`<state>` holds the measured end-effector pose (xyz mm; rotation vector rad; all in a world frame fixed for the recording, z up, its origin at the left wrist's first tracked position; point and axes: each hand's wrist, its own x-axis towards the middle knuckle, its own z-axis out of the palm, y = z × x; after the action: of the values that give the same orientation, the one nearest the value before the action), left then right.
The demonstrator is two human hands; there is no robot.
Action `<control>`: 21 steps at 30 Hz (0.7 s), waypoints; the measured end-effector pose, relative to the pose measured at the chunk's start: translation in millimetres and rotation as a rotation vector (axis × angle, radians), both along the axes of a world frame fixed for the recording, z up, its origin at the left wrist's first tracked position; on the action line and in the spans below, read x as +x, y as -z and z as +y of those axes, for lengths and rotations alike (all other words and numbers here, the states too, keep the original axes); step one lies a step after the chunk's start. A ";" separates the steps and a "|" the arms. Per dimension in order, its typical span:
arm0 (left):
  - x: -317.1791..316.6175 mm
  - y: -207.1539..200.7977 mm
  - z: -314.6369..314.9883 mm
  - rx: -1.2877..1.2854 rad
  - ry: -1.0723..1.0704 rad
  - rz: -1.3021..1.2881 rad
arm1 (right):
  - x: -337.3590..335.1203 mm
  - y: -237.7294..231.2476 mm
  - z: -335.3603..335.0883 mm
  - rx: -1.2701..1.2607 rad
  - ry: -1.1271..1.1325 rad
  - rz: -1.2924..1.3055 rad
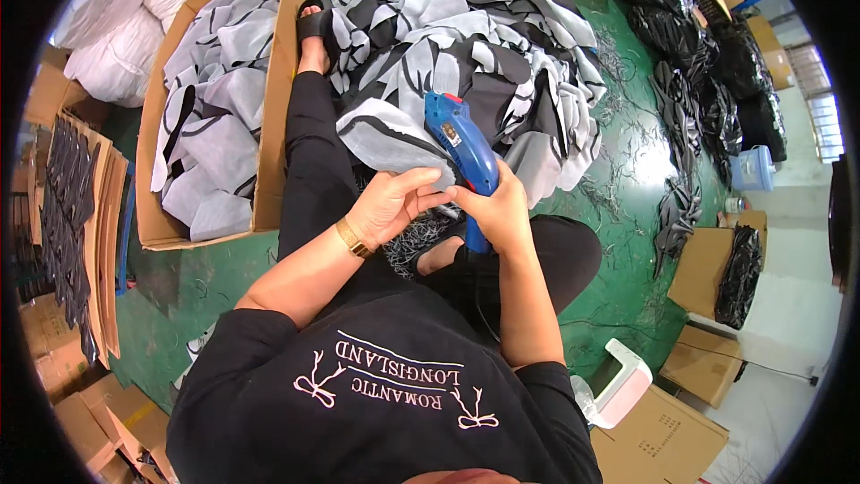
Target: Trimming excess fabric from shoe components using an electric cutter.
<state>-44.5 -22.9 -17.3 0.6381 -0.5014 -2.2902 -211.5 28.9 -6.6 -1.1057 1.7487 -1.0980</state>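
My right hand is wrapped round the body of blue electric scissors with red parts. Their head points away from me, over grey fabric, and the blade cannot be made out. Between the thumb and fingers of my left hand is the near edge of a grey fabric piece with a black border. Both hands are close together, fingertips almost meeting below the tool. Just beyond them lies a large heap of similar grey and black fabric pieces on the floor.
Left of my outstretched leg stands an open cardboard box full of grey pieces. White sacks sit behind it. Thread scraps litter the green floor. Black bags, cartons and a white stool are at right.
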 end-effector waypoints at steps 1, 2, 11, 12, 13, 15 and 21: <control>5.1 -5.6 2.6 -0.034 0.000 -0.086 | 5.2 -7.3 1.8 -0.003 -0.042 0.023; 10.4 -8.3 1.6 -0.108 0.009 -0.177 | 9.5 -11.7 3.7 -0.006 -0.084 0.048; 37.9 -8.6 -4.1 -0.246 -0.201 -0.236 | 5.2 -39.8 56.5 0.056 -0.078 -0.390; 38.6 -10.4 -3.7 -0.239 -0.235 -0.216 | 6.3 -41.2 64.5 0.057 -0.050 -0.425; 37.8 -13.0 -2.6 -0.232 -0.243 -0.208 | 6.4 -40.7 72.7 0.060 -0.065 -0.428; 36.8 -16.8 -0.4 -0.244 -0.310 -0.218 | 10.1 -42.0 84.1 0.107 -0.068 -0.364; 32.6 -10.1 2.6 -0.242 -0.365 -0.184 | 21.6 -42.4 91.7 0.165 -0.079 -0.273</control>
<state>-12.0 -20.4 -7.2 0.7536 -0.6767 -1.8055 -189.9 120.6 35.8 -0.8730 1.5371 -0.9869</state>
